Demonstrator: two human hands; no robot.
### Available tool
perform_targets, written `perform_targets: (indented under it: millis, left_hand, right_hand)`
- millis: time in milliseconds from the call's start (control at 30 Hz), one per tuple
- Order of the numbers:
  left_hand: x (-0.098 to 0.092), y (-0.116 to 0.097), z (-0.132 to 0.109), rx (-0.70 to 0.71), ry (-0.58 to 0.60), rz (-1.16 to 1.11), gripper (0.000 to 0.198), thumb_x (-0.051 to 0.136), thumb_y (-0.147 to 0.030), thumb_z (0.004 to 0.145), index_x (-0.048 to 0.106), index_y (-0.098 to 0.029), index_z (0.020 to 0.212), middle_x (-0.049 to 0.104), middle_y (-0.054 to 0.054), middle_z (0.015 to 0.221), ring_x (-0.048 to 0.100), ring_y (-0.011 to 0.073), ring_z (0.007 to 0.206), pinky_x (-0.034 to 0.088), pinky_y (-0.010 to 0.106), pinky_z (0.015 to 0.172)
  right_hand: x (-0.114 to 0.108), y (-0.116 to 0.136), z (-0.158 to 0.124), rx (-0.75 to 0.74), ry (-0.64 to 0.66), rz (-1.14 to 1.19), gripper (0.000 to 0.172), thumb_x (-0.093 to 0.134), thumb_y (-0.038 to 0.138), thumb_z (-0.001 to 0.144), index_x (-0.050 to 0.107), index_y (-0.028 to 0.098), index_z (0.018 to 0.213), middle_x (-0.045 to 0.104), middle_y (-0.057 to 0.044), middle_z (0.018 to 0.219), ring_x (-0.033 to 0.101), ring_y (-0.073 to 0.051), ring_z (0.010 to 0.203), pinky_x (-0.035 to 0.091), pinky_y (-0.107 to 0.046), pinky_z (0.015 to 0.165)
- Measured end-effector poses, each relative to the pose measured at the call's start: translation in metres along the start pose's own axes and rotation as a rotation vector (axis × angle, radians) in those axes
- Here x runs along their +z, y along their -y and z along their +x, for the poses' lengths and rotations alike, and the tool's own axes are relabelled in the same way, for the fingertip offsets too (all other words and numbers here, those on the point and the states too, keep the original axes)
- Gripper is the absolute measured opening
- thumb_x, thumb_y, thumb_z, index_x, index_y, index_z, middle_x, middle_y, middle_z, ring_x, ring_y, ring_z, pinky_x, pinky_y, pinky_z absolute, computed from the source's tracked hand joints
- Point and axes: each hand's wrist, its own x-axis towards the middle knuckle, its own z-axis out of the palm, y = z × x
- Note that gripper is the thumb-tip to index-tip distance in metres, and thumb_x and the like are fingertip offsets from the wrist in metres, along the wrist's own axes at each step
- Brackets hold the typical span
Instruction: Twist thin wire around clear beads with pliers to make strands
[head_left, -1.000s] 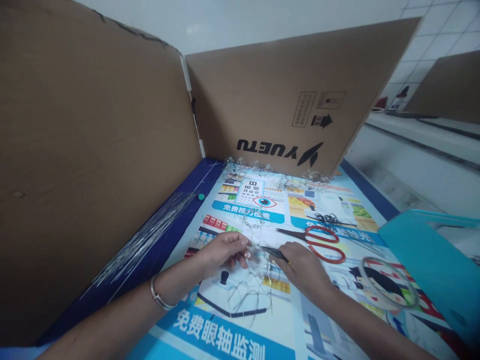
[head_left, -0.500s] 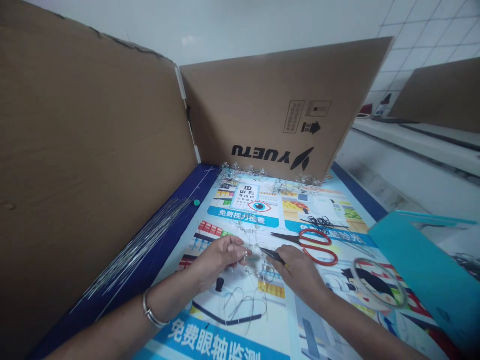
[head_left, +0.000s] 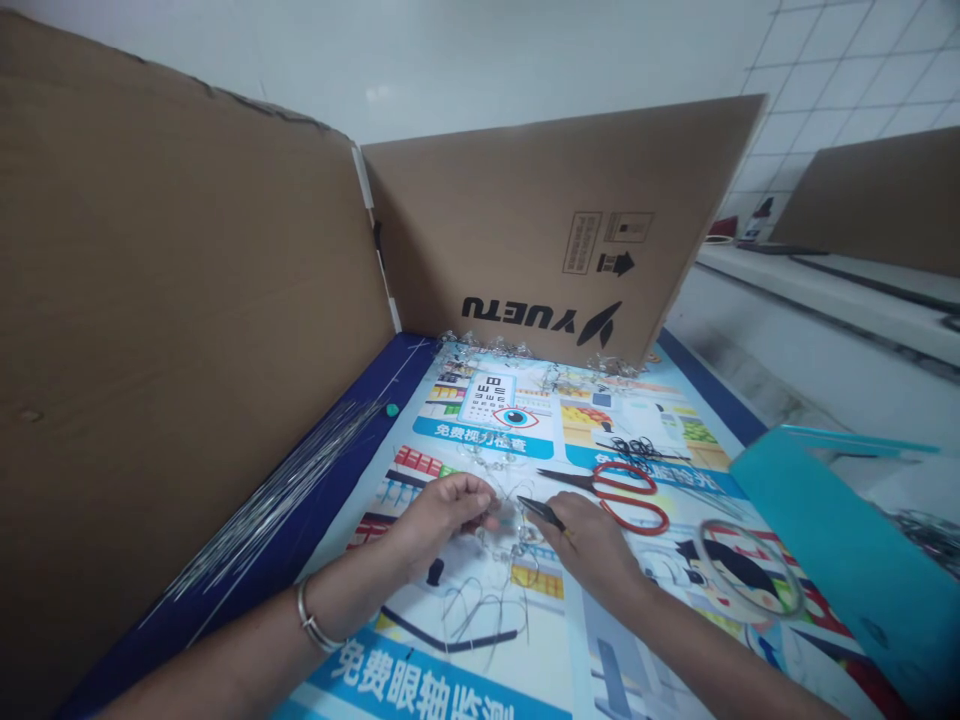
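My left hand point(head_left: 459, 505) is closed in a pinch on a thin wire strand with clear beads point(head_left: 517, 545), which trails over the printed sheet. My right hand point(head_left: 589, 540) is wrapped round a pair of pliers point(head_left: 541, 510), dark-jawed, with the tips pointing left at the wire close to my left fingertips. Whether the jaws touch the wire I cannot tell. Just beyond my right hand lie scissors point(head_left: 630, 478) with red handles. Nearer to me, several loose bent wires point(head_left: 480, 610) lie on the sheet.
Cardboard panels point(head_left: 555, 220) stand at the back and left. Straight wires point(head_left: 277, 500) lie along the left edge. Black wire pieces point(head_left: 634, 448), a wire coil point(head_left: 750, 570) and a turquoise box point(head_left: 825, 540) are on the right. Clear beaded pieces point(head_left: 487, 345) line the back panel.
My left hand has turned slightly, and the beaded wire now hangs a little to the right of its fingers. The pliers stay close by. The whole view has shifted slightly.
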Motion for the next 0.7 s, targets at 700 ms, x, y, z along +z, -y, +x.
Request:
perform_targets:
  millis: [700]
  left_hand:
    - [0.004,-0.005,0.015,-0.038,0.055,0.070,0.026,0.061,-0.038,0.076,0.055,-0.014,0.080,0.065,0.004,0.075,0.062,0.0141,0.067,0.037,0.022,0.058]
  right_hand:
    - [-0.001,-0.009,0.003,-0.034,-0.053,-0.049,0.037,0.036,0.042,0.090,0.055,0.018,0.069,0.058,-0.005,0.068,0.054,-0.017,0.066,0.037,-0.026,0.059]
